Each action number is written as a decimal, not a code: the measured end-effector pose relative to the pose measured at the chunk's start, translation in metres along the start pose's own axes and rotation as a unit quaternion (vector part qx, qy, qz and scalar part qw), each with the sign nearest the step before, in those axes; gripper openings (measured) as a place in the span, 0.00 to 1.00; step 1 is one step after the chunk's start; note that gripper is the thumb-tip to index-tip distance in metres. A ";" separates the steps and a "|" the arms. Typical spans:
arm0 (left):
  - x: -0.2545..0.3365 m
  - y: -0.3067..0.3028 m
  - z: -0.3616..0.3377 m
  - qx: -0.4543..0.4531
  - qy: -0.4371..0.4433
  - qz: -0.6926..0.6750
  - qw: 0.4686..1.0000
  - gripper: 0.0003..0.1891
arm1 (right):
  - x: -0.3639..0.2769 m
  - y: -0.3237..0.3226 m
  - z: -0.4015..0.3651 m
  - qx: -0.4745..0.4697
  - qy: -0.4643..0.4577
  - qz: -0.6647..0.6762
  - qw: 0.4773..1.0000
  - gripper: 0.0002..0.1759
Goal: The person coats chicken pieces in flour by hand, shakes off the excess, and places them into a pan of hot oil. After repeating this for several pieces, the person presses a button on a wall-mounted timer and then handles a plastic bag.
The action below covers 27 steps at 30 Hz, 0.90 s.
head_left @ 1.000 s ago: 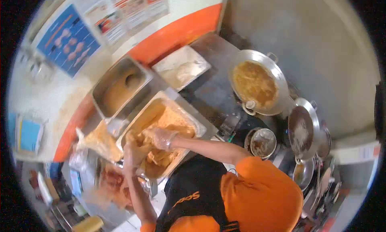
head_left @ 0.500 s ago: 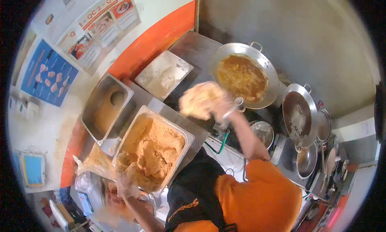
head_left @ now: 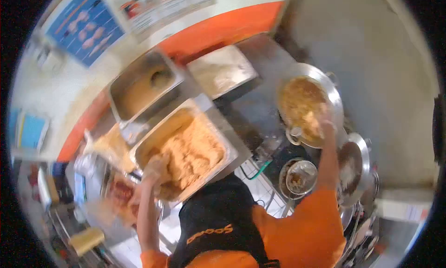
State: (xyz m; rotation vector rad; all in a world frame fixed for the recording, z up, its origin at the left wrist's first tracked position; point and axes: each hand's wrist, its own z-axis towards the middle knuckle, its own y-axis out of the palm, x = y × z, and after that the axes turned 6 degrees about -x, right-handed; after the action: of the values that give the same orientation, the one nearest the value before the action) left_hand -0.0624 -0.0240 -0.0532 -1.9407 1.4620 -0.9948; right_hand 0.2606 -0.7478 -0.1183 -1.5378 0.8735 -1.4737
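My left hand [head_left: 157, 169], in what looks like a clear plastic glove, is at the near left side of a steel tray [head_left: 228, 160]. Its fingers reach over the rim towards the clumpy orange-tan breading [head_left: 188, 154] inside; blur hides how they are bent. Stretched out to the right, my right hand [head_left: 326, 121] is smeared by motion over the near right side of a large wok [head_left: 335, 98]. Brown, bubbling oil [head_left: 297, 94] fills the wok. A pale coated piece of food [head_left: 310, 118] shows in it beside my right fingers.
Behind the breading stand a steel pan of tan liquid [head_left: 134, 98] and a tray of white flour [head_left: 220, 75]. A second wok [head_left: 364, 156] is at the right. Nearer lies a strainer [head_left: 302, 177]. At left are a bag of crumbs [head_left: 111, 147] and red meat [head_left: 123, 191].
My right hand has swung right, from beside the wok to over the oil, with the large coated piece it carried. My left hand has moved up to the breading tray. The view has turned.
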 end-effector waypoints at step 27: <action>-0.045 -0.027 -0.060 0.316 0.097 -0.271 0.904 0.24 | -0.540 -0.333 -0.113 -0.291 -0.429 0.155 0.841 0.17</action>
State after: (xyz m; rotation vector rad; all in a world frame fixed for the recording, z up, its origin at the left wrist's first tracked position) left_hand -0.1013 0.0290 -0.0078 -1.7892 0.5356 -1.6933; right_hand 0.0886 -0.1299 -0.0526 -2.0926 0.9631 -0.1656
